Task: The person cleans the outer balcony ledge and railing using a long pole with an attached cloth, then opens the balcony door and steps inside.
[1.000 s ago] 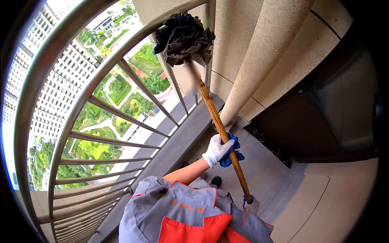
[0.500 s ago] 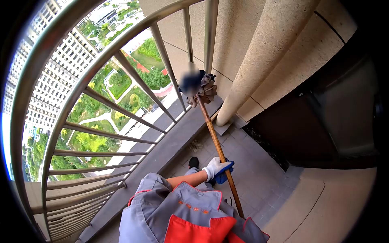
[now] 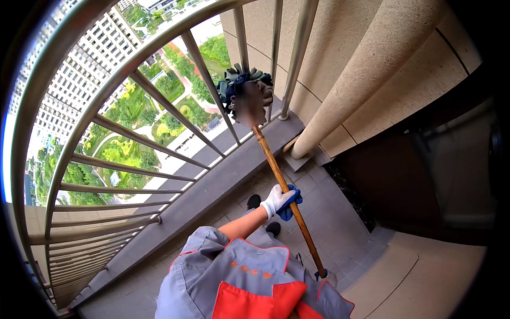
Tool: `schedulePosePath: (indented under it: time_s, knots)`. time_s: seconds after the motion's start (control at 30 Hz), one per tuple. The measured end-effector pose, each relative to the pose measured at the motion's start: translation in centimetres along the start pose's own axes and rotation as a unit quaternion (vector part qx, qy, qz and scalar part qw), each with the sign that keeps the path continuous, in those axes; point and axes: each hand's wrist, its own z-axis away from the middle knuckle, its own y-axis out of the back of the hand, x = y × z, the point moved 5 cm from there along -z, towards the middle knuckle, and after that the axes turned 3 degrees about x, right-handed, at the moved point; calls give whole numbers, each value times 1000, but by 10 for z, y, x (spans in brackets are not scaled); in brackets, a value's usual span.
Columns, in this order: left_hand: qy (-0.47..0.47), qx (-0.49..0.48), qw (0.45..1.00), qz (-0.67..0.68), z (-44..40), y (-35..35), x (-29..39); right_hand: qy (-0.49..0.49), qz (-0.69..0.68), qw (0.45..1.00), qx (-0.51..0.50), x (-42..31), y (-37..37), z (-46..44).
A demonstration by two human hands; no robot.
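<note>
My left hand (image 3: 279, 202), in a white and blue glove, is wrapped round the middle of a wooden pole (image 3: 273, 166). Lower down, my right hand (image 3: 326, 277), also gloved and partly hidden by the sleeve, is closed round the pole's near end. The far end carries a mop head (image 3: 245, 95) of dark and grey cloth strips, partly blurred. It is raised in front of the bars of a metal railing (image 3: 193, 50); whether it touches them I cannot tell.
The railing curves along the left above a grey ledge (image 3: 204, 183), with buildings and greenery far below. A thick beige pipe (image 3: 366, 74) runs by the tiled wall at the right. Below are a floor grate (image 3: 259, 181), my dark shoes (image 3: 254, 201) and a dark door (image 3: 404, 181).
The mop head first dropped from high on the railing, then rose slightly again. Both hands have kept hold of the pole, and the view has shifted, showing more of the railing.
</note>
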Motion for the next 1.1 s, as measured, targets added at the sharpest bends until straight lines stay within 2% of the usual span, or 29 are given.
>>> schedulePosePath:
  time_s: [0.03, 0.07, 0.1, 0.13, 0.17, 0.2, 0.23, 0.27, 0.33, 0.4, 0.43, 0.47, 0.5, 0.53, 0.6, 0.67, 0.7, 0.73, 0.8, 0.83, 0.87, 0.93, 1.0, 1.03, 1.07, 1.1]
  knots:
    - [-27, 53, 998, 30, -36, 26, -52, -33, 44, 998, -16, 3, -2, 3]
    - [2, 126, 987, 97, -70, 55, -110, -38, 48, 998, -19, 1, -8, 9]
    - [93, 198, 966, 137, -74, 74, -138, -26, 27, 998, -59, -6, -20, 10]
    - [93, 235, 958, 137, -84, 82, -150, -14, 5, 995, -96, -8, -32, 6]
    - [141, 253, 949, 126, -96, 87, -163, 54, 69, 988, -125, 28, -78, -15]
    - [188, 274, 936, 118, -102, 88, -175, 56, 74, 988, -120, 27, -64, -16]
    - [181, 253, 938, 155, -87, 69, -166, 29, 115, 987, -109, 20, -37, -2]
    - [157, 219, 950, 159, -56, 45, -140, 17, 98, 990, -97, 20, -15, 13]
    - [64, 95, 978, 177, -43, 20, -143, 9, 78, 993, -85, 42, 10, 30]
    - [3, 11, 995, 100, 8, -18, -106, 12, 76, 995, -58, 90, 20, 32]
    - [-76, -24, 996, 49, 24, -29, -87, 18, 79, 995, -57, 96, 22, 27]
    - [-153, -59, 986, -3, 42, -42, -69, 53, 89, 994, 22, 97, 31, 19]
    - [-211, -72, 974, -48, 65, -52, -34, 86, 97, 986, 101, 96, 40, 14]
    - [-215, -67, 973, -47, 80, -57, -6, 92, 99, 986, 100, 83, 43, 5]
    - [-322, -97, 940, -57, 101, -63, 43, 96, 130, 963, 215, 29, 68, -14]
    - [-372, -98, 923, -31, 94, -59, 66, 163, -26, 957, 240, -4, 75, -38]
    - [-332, -106, 937, 35, 83, -60, 56, 149, 7, 958, 244, -5, 78, -43]
    - [-340, -101, 934, 40, 70, -53, 49, 158, 13, 956, 245, -4, 79, -46]
    - [-316, -61, 946, 41, 38, -31, 20, 108, 110, 964, 218, 13, 69, -36]
    - [-240, -36, 970, 21, 21, -21, -13, 66, 162, 963, 205, 6, 76, -23]
    - [-259, -4, 959, 117, 4, -12, -41, 65, 166, 963, 204, -5, 80, -20]
    - [-117, 65, 981, 138, -45, 31, -119, 35, 203, 970, 129, -13, 76, -9]
    - [27, 216, 932, 291, -77, 70, -180, 17, 239, 967, 84, -31, 44, -9]
    - [84, 257, 923, 273, -84, 84, -198, 20, 243, 968, 65, -45, 31, -8]
    - [139, 295, 911, 254, -89, 94, -206, 20, 245, 966, 74, -47, 33, -9]
    - [120, 290, 911, 266, -92, 93, -206, 11, 221, 975, 18, -44, 33, -8]
